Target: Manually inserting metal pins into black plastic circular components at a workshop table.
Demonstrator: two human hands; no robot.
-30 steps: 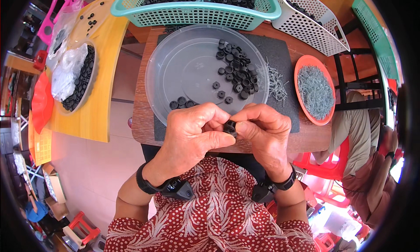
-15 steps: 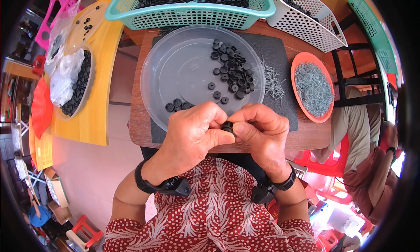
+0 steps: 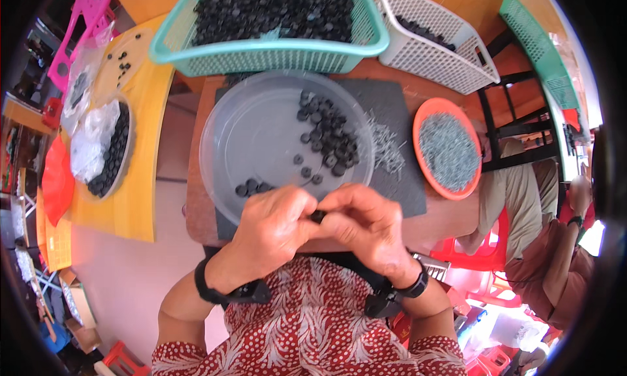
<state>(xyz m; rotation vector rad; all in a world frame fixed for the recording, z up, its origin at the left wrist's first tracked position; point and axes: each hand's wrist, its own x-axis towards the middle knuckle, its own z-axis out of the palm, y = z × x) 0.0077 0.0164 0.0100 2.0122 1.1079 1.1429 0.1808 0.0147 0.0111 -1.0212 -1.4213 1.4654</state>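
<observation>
Both my hands meet just over the near rim of a round, clear plastic basin (image 3: 251,137). My left hand (image 3: 269,229) and my right hand (image 3: 367,227) pinch one small black cap-like part (image 3: 318,216) between thumbs and forefingers; the fingers cover most of it. Inside the basin, a pile of similar black round parts (image 3: 330,137) lies at the right. A smaller group (image 3: 253,187) sits near the left hand's knuckles. To the right, loose metal screws or nails (image 3: 388,148) lie on a black mat (image 3: 408,180).
An orange plate (image 3: 418,124) heaped with metal pins stands at the right. Behind the basin are a teal basket (image 3: 274,57) full of black parts and a white basket (image 3: 437,61). Another person (image 3: 522,193) sits at the right. A yellow table (image 3: 140,199) holds a tub of black parts.
The view has shifted, so the basin and baskets appear lower and further left. Both hands stay together on the black part, which now shows less between the fingers.
</observation>
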